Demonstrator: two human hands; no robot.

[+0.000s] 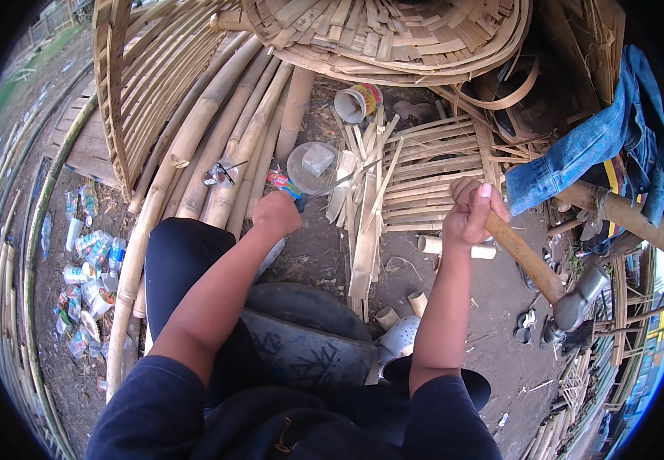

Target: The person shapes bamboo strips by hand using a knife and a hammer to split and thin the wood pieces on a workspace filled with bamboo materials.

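Observation:
My left hand (277, 215) is closed round a thin metal tool (340, 182) with a blue and black handle. The shaft points right, its far end over a pile of split bamboo strips (364, 245). On the right, my right hand (471, 213) grips a hammer (527, 258) by its wooden handle. The metal head hangs low to the right, off the ground and apart from the tool. Beyond my right hand lies a slatted bamboo panel (432, 172). A shallow round dish (294, 170) with a pale block in it sits past my left hand.
Long bamboo poles (205, 115) run along my left. A dark block with scribbles (309, 349) stands between my legs. Woven bamboo covers (393, 46) lie ahead; a denim garment (577, 157) hangs right. Plastic litter (90, 268) is scattered at left; sunglasses (221, 175) rest on the poles.

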